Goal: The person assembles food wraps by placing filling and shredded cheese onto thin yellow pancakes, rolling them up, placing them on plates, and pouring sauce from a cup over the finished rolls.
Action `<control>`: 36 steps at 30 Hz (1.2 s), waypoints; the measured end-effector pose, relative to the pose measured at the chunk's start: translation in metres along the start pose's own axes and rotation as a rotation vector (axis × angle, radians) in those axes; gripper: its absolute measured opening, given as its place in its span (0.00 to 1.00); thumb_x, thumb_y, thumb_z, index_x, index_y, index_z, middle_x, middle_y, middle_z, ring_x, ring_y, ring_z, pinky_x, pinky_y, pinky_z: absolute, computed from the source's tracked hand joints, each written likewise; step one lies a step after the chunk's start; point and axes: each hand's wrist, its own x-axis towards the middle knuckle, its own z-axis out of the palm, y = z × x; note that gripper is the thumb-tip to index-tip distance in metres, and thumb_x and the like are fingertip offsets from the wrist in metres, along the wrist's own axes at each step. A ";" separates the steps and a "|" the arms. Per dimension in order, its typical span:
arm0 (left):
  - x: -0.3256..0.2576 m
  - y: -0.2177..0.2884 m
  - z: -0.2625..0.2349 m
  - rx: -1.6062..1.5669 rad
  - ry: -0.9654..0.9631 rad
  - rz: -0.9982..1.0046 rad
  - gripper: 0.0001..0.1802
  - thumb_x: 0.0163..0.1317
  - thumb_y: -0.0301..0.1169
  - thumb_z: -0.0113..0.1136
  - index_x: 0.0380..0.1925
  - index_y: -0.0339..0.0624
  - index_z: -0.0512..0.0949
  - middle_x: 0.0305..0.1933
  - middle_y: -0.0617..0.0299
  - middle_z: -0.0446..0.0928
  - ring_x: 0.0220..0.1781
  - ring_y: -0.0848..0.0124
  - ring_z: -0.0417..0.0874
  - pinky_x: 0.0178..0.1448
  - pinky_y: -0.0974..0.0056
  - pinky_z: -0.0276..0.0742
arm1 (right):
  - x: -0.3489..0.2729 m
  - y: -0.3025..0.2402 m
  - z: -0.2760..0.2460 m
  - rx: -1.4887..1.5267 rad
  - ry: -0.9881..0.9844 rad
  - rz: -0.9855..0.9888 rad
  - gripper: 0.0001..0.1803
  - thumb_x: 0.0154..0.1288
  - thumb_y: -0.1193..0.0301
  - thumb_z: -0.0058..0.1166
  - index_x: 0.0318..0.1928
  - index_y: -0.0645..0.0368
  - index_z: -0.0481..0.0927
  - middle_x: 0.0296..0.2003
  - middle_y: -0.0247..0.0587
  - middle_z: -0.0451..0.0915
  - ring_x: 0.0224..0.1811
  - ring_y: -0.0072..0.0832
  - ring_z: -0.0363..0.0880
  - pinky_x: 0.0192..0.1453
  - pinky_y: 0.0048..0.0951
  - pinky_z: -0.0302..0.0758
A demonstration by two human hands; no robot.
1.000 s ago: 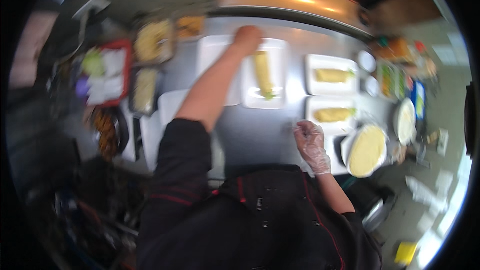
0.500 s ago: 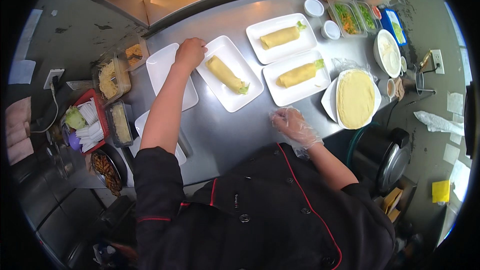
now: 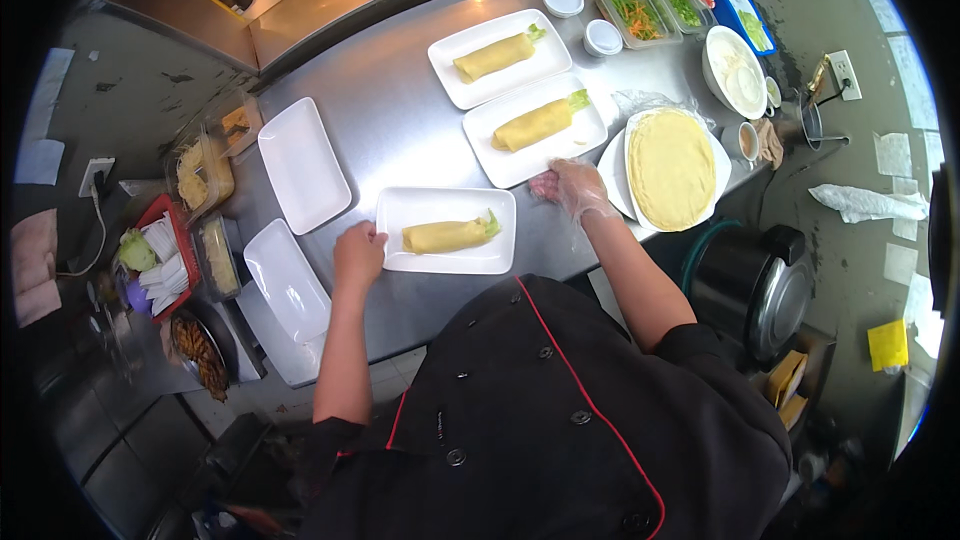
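Your left hand grips the left edge of the near white plate holding a rolled crepe. Your gloved right hand rests loosely open at the next plate, far right.

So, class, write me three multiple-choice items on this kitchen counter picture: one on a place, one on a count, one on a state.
1. Where is the left hand?
A. at the left edge of the near plate
B. on the round crepe
C. in a sauce tub

2. How many rectangular plates carry a rolled crepe?
A. one
B. three
C. five

3. The right hand is
A. bare
B. in a clear glove
C. holding a knife

Answers: 1 A, its fingers meet that plate's edge. 2 B, three plates each hold one roll. 3 B, a thin see-through glove covers it.
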 end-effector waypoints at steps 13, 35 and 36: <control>-0.035 0.071 0.071 -0.324 0.079 -0.063 0.12 0.58 0.34 0.66 0.31 0.34 0.82 0.29 0.49 0.83 0.32 0.55 0.85 0.41 0.56 0.79 | -0.024 -0.078 -0.009 -0.567 -0.107 -0.296 0.15 0.69 0.70 0.55 0.49 0.72 0.79 0.39 0.54 0.85 0.39 0.40 0.87 0.46 0.35 0.84; -0.009 0.147 0.100 -0.113 0.351 0.409 0.20 0.59 0.34 0.66 0.53 0.48 0.81 0.48 0.58 0.78 0.51 0.57 0.76 0.54 0.55 0.68 | -0.021 -0.063 -0.019 -1.899 -0.396 -1.200 0.26 0.63 0.64 0.58 0.61 0.57 0.75 0.52 0.45 0.80 0.57 0.43 0.77 0.58 0.44 0.73; -0.011 0.147 0.101 -0.106 0.379 0.414 0.20 0.60 0.34 0.66 0.53 0.49 0.81 0.50 0.58 0.77 0.52 0.57 0.75 0.55 0.54 0.68 | -0.023 -0.061 -0.019 -1.882 -0.361 -1.245 0.28 0.64 0.63 0.58 0.63 0.59 0.74 0.55 0.46 0.79 0.59 0.43 0.77 0.59 0.44 0.73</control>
